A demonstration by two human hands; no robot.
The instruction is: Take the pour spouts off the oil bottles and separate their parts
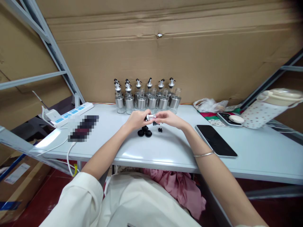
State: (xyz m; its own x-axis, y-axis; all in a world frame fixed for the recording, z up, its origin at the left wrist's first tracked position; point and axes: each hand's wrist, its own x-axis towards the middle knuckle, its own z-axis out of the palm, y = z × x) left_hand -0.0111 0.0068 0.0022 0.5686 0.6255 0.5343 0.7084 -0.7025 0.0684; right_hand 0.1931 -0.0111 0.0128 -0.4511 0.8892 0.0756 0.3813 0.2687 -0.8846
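My left hand (pixel 140 119) is closed around a silver and black pour spout (pixel 150 117) above the white table. The fingertips of my right hand (pixel 168 118) are pinched at the spout's right end. Just below the hands lie a few round black caps (pixel 145 131) and several tiny black pieces (pixel 160 130). Behind them stand rows of glass bottles with steel bands (pixel 141 102). Spouts like the held one top the bottles at the back and left (pixel 128 86); several front bottles (pixel 175 100) have bare necks.
A black-screened phone (pixel 216 140) lies right of my right forearm. Beyond it are another phone (pixel 228 119), a plastic bag (pixel 210 105) and a dotted tumbler (pixel 265 108). At left, a power strip (pixel 73 113) and cables border the table (pixel 151 154). Cardboard (pixel 165 56) backs it.
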